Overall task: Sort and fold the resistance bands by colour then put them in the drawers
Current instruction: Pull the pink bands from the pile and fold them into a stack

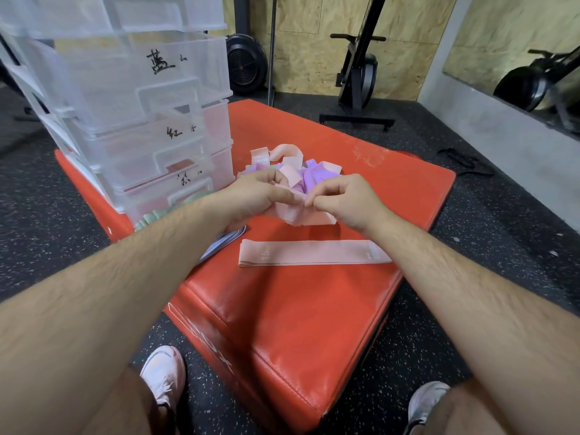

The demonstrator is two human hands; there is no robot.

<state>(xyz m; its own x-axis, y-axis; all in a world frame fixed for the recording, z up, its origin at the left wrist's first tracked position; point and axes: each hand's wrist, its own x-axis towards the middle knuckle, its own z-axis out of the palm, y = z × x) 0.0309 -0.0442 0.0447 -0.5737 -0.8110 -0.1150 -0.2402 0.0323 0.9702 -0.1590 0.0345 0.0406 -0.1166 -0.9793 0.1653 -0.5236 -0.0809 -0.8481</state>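
Left hand (251, 196) and right hand (342, 199) both pinching pink band (301, 215) above pile (295, 171), likely squaring edges for folding; flat band (314, 253) lying ready nearby.

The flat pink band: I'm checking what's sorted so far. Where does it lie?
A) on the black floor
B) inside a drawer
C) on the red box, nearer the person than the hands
C: the flat pink band lies on the red box, on the near side of the left hand and right hand.
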